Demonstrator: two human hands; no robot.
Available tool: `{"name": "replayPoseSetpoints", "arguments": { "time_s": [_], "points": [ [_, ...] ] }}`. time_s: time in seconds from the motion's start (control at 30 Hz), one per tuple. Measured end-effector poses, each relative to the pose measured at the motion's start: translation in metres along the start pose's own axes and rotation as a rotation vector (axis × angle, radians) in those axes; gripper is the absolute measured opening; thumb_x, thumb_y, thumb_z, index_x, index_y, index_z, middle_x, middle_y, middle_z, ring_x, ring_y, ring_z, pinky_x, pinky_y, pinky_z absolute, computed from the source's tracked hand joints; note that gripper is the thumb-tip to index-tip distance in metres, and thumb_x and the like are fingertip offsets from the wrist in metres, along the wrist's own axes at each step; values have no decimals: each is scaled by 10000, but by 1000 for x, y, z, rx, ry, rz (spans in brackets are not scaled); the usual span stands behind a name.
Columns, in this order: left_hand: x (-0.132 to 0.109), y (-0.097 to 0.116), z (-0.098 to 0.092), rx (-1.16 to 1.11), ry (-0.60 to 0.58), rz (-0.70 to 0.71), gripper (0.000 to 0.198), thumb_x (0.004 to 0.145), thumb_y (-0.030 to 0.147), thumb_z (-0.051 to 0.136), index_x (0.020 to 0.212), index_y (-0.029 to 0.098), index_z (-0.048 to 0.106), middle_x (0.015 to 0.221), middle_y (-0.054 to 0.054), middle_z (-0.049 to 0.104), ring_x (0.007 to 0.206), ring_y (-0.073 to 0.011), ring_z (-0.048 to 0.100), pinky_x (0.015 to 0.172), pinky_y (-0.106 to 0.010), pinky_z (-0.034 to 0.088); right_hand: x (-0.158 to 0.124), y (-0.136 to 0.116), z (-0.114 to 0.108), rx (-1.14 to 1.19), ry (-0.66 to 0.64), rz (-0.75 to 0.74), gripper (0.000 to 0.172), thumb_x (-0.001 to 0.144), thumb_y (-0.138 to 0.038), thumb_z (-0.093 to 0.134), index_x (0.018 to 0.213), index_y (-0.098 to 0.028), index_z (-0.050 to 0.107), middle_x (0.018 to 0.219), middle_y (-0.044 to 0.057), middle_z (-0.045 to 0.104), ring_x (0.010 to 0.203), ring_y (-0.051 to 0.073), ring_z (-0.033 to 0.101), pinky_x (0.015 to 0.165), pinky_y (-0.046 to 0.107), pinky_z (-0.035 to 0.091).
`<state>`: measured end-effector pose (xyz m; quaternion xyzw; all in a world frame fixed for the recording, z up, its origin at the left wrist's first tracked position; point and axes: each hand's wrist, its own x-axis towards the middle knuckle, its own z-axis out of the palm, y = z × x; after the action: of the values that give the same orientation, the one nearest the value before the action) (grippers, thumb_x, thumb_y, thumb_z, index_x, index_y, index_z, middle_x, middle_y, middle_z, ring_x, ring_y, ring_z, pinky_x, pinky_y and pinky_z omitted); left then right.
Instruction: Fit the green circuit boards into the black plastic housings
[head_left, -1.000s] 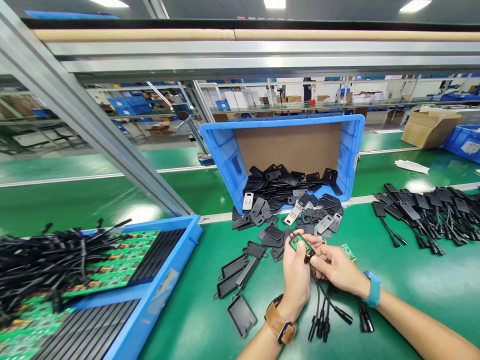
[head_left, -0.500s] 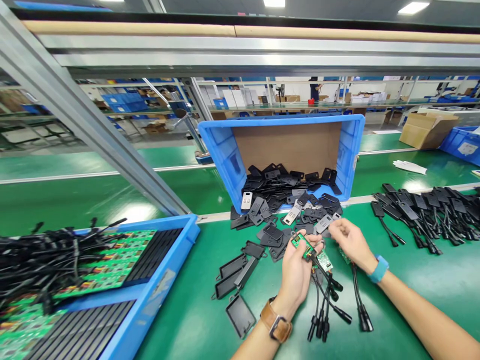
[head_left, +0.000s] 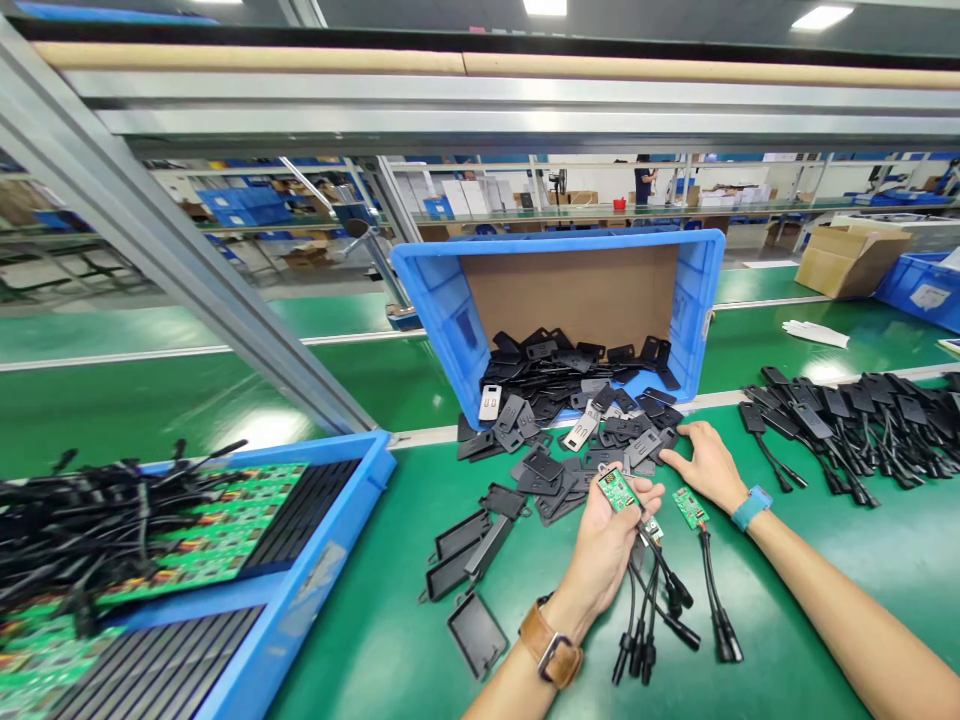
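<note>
My left hand (head_left: 600, 560) is closed on a green circuit board (head_left: 617, 490) with black cables trailing from its lower end. Behind the fingers another board is partly hidden, and several cable plugs (head_left: 641, 655) lie below. At the right edge of a pile of flat black covers (head_left: 547, 468), my right hand (head_left: 711, 468) reaches with thumb and fingers apart; the fingertips are close to the covers. Just under that hand, a second circuit board (head_left: 690, 508) lies on the green table with its black cables toward me. Left of the pile sit several open black casings (head_left: 478, 632).
A blue bin (head_left: 442, 320) tipped on its side spills covers onto the table. On the left stands a blue tray (head_left: 330, 560) with boards, cables and black strips. Finished-looking cased units with cables (head_left: 832, 410) lie at right, near a white glove (head_left: 816, 333). A metal post (head_left: 187, 250) slants across.
My right hand has moved up and its fingers have spread toward the covers, uncovering the board on the table. My left hand has shifted slightly right with its board.
</note>
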<state>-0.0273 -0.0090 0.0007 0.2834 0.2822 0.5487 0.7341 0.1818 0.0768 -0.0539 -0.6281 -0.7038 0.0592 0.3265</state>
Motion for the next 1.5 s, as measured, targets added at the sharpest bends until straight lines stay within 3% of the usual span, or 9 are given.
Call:
{"name": "replayPoseSetpoints", "arguments": {
  "time_s": [0.2,0.33,0.43,0.57,0.63,0.73,0.9,1.2,1.5],
  "points": [
    [1,1,-2,46,2,-36,481,713,86,704,1137,209,515,1006,-63,681,1024,-249,674,993,-447,442,3,-5,1,249,54,90,406,733,-528,739,946,-197,638,1014,112,622,1002,312,549,934,458,419],
    [3,2,-3,-4,8,-70,376,722,81,633,1076,189,570,959,-60,667,953,-228,665,898,-400,470,5,-8,-4,402,67,154,389,797,-573,656,828,-189,605,825,63,631,775,231,572,764,388,470],
    [3,2,-3,-26,22,-87,439,681,39,594,1093,189,580,951,-56,664,915,-213,655,865,-388,464,3,-14,-13,554,82,200,431,860,-605,576,845,-174,577,726,38,617,659,185,572,652,333,480],
    [1,3,-2,-25,23,-88,481,679,23,585,1132,185,568,972,-62,665,920,-210,648,850,-374,457,-3,-33,-31,728,110,208,428,888,-593,566,960,-171,560,759,31,627,670,168,607,651,311,509],
    [0,4,-2,-59,-1,-105,414,731,74,596,1131,176,566,969,-72,664,909,-215,645,820,-365,459,-8,-46,-40,857,77,221,420,876,-580,603,983,-175,579,722,10,616,622,152,588,614,295,499],
    [0,4,-2,-98,-36,-135,304,840,209,594,1140,175,561,939,-74,662,868,-214,636,770,-353,462,-18,-68,-49,1019,-106,245,408,842,-558,667,949,-168,617,647,-9,595,547,128,539,532,264,450],
    [0,1,0,-48,-89,-123,249,872,289,592,1089,167,587,991,-90,666,903,-218,621,778,-345,468,-32,-91,-47,1007,-355,216,397,858,-552,653,877,-157,614,607,-27,559,510,101,496,484,231,403],
    [-3,-4,-1,203,-109,-106,366,756,213,702,1098,162,579,913,-43,599,841,-181,578,723,-306,462,-41,-97,-35,986,-319,225,379,884,-544,614,845,-167,604,619,-28,554,460,100,497,441,233,428],
    [-3,-9,-2,254,-122,-91,381,786,279,715,1105,161,543,845,-18,569,749,-153,525,703,-303,449,-40,-96,-36,1033,-363,242,394,862,-557,640,853,-163,616,608,-27,562,447,116,528,430,246,447]
  ]
}}
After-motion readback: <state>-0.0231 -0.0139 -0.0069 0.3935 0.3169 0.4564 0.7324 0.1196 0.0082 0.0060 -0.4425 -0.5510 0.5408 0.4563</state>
